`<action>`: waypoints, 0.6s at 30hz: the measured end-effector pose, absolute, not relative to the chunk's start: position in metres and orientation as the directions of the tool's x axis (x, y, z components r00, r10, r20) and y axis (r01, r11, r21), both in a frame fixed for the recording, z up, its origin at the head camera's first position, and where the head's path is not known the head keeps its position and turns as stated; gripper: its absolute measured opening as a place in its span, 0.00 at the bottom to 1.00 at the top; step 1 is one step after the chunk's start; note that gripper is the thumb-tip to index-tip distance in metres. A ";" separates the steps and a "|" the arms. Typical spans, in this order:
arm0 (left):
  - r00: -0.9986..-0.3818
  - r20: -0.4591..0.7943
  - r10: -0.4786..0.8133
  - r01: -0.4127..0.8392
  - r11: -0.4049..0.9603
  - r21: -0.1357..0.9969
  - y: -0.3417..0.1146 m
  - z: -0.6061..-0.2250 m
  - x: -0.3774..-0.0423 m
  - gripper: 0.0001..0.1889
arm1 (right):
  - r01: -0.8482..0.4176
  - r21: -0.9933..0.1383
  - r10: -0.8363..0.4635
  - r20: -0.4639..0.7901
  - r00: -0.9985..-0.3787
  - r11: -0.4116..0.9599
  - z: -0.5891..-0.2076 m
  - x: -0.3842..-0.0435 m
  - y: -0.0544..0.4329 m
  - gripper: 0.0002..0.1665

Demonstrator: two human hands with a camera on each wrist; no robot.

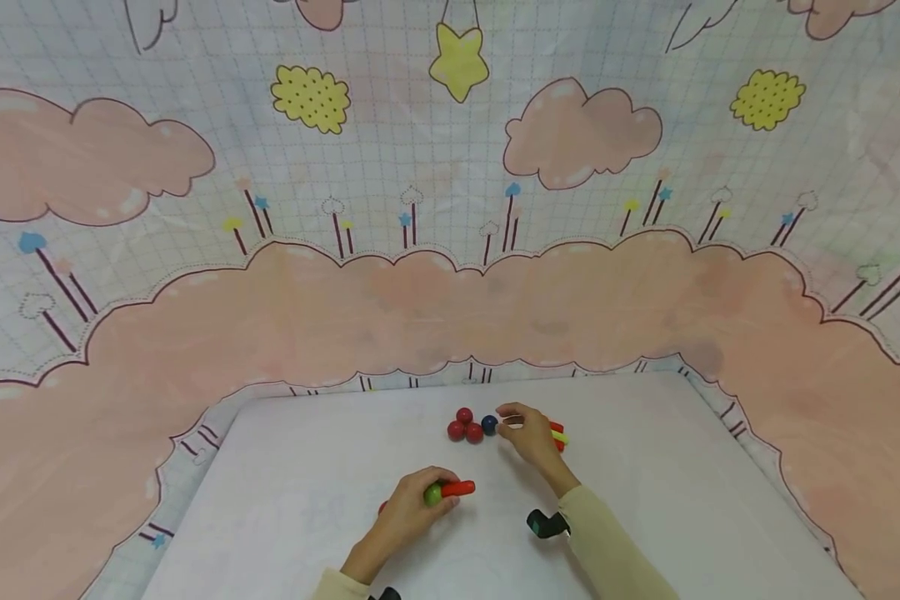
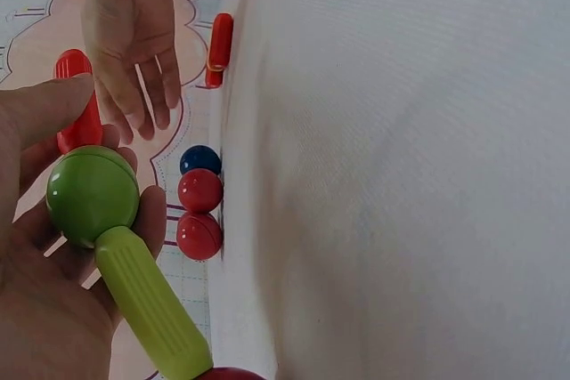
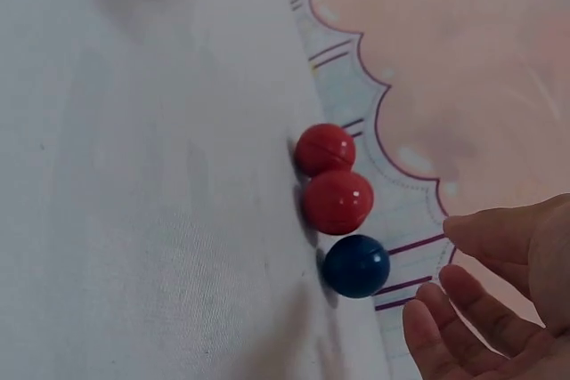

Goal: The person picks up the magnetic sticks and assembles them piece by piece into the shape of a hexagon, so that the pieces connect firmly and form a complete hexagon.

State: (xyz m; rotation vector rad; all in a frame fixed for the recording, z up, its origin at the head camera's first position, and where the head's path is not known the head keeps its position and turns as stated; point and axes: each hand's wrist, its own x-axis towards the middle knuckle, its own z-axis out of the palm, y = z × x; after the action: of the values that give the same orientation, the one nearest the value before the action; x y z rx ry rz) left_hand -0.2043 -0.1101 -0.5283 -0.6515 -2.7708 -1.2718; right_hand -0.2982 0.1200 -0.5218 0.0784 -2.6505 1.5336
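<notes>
My left hand holds a joined toy piece in front of me. It has a red stick under the thumb, a green ball in the fingers, then a light green stick ending at a red ball, mostly cut off by the left wrist view's edge. Farther off, my right hand has its fingers loosely bent beside a dark blue ball. A gap shows between fingertips and ball in the right wrist view. Left of the blue ball sit three red balls, close together.
Several red and yellow sticks lie behind my right hand, partly hidden by it. Everything rests on a white tabletop. A patterned cloth backdrop stands past the table's far edge. Black wrist camera gear hangs by the right sleeve.
</notes>
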 end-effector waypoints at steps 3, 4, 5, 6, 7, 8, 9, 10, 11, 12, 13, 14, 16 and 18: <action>-0.906 0.212 0.366 0.399 0.572 0.717 -0.111 -0.528 -0.204 0.13 | -0.058 -0.863 -0.009 0.062 -0.998 0.502 -0.525 -0.306 0.118 0.17; -0.905 0.214 0.368 0.401 0.569 0.718 -0.111 -0.528 -0.204 0.13 | -0.052 -0.861 -0.013 0.052 -0.999 0.505 -0.527 -0.308 0.118 0.17; -0.905 0.212 0.369 0.400 0.568 0.720 -0.111 -0.528 -0.203 0.13 | -0.044 -0.858 -0.017 0.041 -0.999 0.512 -0.528 -0.309 0.118 0.17; -0.906 0.210 0.369 0.398 0.566 0.722 -0.111 -0.528 -0.203 0.13 | -0.036 -0.854 -0.023 0.029 -0.999 0.519 -0.529 -0.311 0.117 0.18; -0.906 0.207 0.369 0.396 0.566 0.723 -0.112 -0.528 -0.203 0.13 | -0.028 -0.852 -0.028 0.016 -0.999 0.523 -0.530 -0.313 0.117 0.18; -0.908 0.201 0.367 0.390 0.566 0.726 -0.112 -0.528 -0.203 0.13 | -0.022 -0.850 -0.034 0.005 -0.999 0.527 -0.531 -0.315 0.117 0.18; -0.909 0.198 0.366 0.387 0.568 0.726 -0.112 -0.528 -0.204 0.13 | -0.014 -0.850 -0.040 -0.008 -0.999 0.526 -0.532 -0.316 0.116 0.18; -0.910 0.195 0.365 0.384 0.570 0.727 -0.112 -0.528 -0.204 0.13 | -0.007 -0.850 -0.045 -0.020 -0.999 0.527 -0.533 -0.318 0.115 0.19; -0.911 0.192 0.364 0.382 0.573 0.725 -0.112 -0.528 -0.204 0.13 | 0.000 -0.850 -0.050 -0.031 -0.998 0.527 -0.534 -0.320 0.115 0.19; -0.912 0.190 0.365 0.381 0.574 0.725 -0.112 -0.528 -0.204 0.13 | 0.002 -0.850 -0.057 -0.038 -0.998 0.527 -0.535 -0.322 0.114 0.19; -0.911 0.192 0.366 0.384 0.576 0.722 -0.112 -0.529 -0.204 0.12 | 0.007 -0.849 -0.061 -0.046 -0.997 0.528 -0.536 -0.324 0.114 0.19; -0.910 0.194 0.367 0.385 0.573 0.723 -0.112 -0.529 -0.204 0.12 | 0.009 -0.848 -0.066 -0.053 -0.996 0.531 -0.538 -0.326 0.113 0.19; -0.906 0.201 0.371 0.393 0.567 0.724 -0.112 -0.529 -0.205 0.12 | 0.011 -0.841 -0.076 -0.062 -0.995 0.541 -0.540 -0.329 0.113 0.19; -0.902 0.210 0.376 0.402 0.560 0.725 -0.112 -0.530 -0.205 0.12 | 0.019 -0.837 -0.084 -0.077 -0.993 0.547 -0.542 -0.331 0.113 0.18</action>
State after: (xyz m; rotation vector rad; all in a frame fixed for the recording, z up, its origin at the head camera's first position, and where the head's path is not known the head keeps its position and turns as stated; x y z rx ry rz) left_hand -0.2049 -0.1118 -0.5295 -0.6854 -2.7464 -1.2885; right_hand -0.3307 0.1126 -0.5423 0.0602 -2.8572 1.5470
